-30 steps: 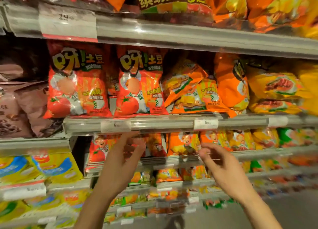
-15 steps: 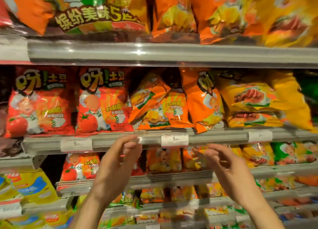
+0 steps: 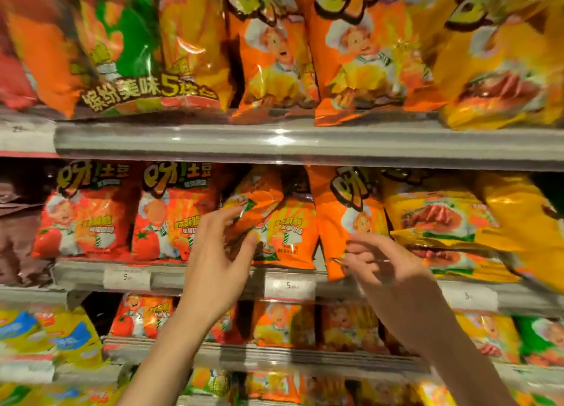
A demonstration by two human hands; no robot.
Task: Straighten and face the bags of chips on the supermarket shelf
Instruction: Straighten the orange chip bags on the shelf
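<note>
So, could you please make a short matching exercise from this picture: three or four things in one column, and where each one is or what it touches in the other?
Things:
1. left hand
2. right hand
3. multipack
4. tomato bags

Places:
A. top shelf, at the left
B. on the crumpled, tilted orange bag
C. middle shelf, upright, left of both hands
D. at the lower edge of the leaning orange bag

Pairs: 1-B, 2-D, 3-A, 4-C
</note>
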